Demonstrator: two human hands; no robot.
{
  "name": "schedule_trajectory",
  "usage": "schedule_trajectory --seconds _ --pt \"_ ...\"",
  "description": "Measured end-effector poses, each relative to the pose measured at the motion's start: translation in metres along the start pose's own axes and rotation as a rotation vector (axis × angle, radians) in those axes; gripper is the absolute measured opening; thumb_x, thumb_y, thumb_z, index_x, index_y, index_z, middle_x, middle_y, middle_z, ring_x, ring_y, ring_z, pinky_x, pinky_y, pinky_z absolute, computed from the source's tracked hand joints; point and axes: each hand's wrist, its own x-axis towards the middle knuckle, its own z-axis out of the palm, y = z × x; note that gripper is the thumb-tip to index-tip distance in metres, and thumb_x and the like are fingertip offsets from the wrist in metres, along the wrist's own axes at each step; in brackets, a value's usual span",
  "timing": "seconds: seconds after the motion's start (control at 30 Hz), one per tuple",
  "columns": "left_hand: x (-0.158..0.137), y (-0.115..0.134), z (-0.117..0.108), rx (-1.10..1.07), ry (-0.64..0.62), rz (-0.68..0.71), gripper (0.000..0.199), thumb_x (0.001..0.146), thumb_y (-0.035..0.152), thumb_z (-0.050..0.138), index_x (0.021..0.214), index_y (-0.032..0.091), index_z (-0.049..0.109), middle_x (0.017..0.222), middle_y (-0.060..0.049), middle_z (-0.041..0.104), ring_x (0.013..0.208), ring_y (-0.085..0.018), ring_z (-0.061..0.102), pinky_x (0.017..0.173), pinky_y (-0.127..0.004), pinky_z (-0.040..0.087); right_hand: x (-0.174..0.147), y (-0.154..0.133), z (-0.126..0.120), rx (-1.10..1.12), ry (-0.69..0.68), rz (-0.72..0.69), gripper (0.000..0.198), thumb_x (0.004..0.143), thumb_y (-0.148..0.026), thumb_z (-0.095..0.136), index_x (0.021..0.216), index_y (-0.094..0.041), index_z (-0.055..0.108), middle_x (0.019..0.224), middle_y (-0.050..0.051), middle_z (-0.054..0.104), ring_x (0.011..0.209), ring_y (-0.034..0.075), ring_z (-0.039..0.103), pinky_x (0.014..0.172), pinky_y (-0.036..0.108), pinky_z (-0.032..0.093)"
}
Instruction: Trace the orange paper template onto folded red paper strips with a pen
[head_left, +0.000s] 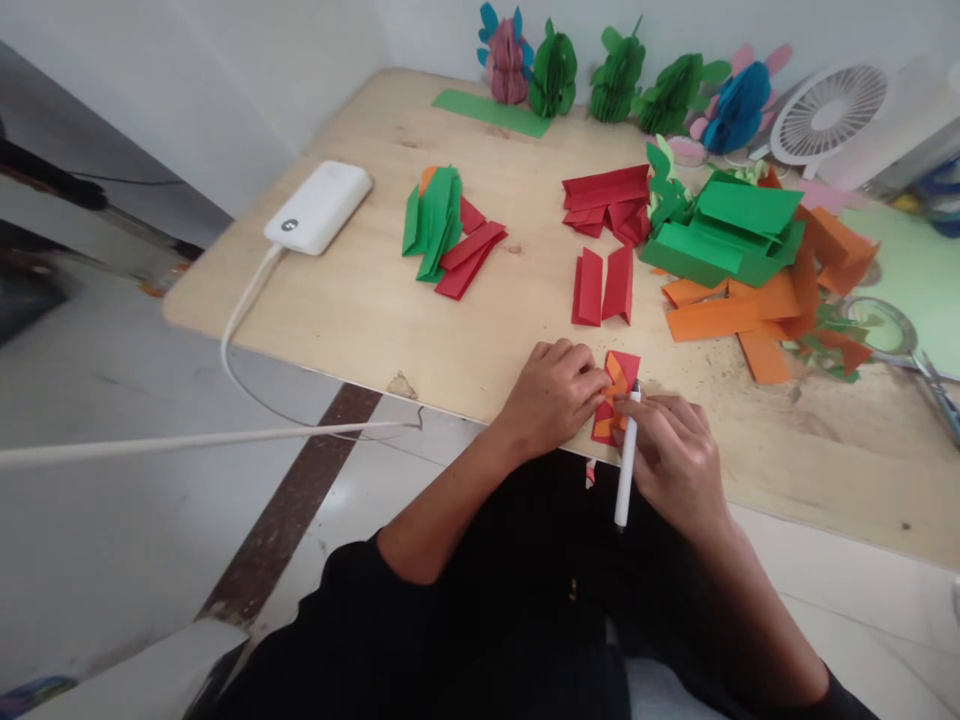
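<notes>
A small red paper piece [601,428] lies at the table's front edge with an orange paper cutout [616,376] on top of it. My left hand [551,395] is closed, its fingertips pressing the orange cutout down on the red paper from the left. From the right, my right hand [679,460] is wrapped round a white pen [627,465], its dark upper tip against the red paper's edge and its barrel slanting down past the table edge. Fingertips partly cover the cutout. Just beyond them lie two folded red strips [589,287].
Folded green papers [739,225], orange strips [750,315] and red ones [606,195] pile up at right. Scissors [934,395] and a tape roll [885,325] lie beyond. At left are a cabled white power bank [319,208] and green strips [435,225]. Paper figures [616,78] and a fan [829,115] stand behind.
</notes>
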Motion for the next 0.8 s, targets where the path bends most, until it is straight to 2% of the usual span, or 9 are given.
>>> schedule_trajectory --seconds 0.8 --pt "-0.0006 0.0005 -0.0006 -0.013 0.003 -0.011 0.011 0.093 0.026 0.056 0.092 0.021 0.066 0.093 -0.003 0.059 0.089 -0.019 0.049 0.079 -0.034 0.036 0.001 -0.0013 -0.0012 -0.006 -0.004 -0.005 0.033 0.079 -0.002 0.056 0.108 -0.018 0.059 0.092 0.005 0.071 0.092 0.024 0.06 0.078 0.035 0.042"
